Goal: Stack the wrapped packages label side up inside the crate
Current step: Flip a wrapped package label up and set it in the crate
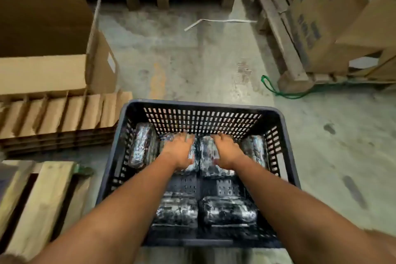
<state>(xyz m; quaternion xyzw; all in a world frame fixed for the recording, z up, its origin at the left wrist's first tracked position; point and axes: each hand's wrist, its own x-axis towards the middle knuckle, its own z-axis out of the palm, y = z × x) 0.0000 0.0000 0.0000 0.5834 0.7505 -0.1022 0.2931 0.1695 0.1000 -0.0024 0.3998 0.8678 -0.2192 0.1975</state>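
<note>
A dark perforated plastic crate (201, 106) stands on the concrete floor in front of me. Several shiny wrapped packages lie inside it: a row along the far wall and two at the near end (176, 210), (229, 210). My left hand (179, 152) lies flat on a package (194, 165) in the middle of the far row. My right hand (227, 151) lies flat on the neighbouring package (207, 156). One package (142, 146) leans at the far left, another (256, 148) sits at the far right. Bare crate floor (201, 186) shows between the rows. I cannot read any labels.
An open cardboard box (53, 49) and flattened cartons (64, 113) sit to the left. A wooden pallet (40, 195) lies at the near left. Cartons on pallets (334, 23) stand at the right and back. A green cord (278, 92) and a white strap (216, 21) lie on the floor.
</note>
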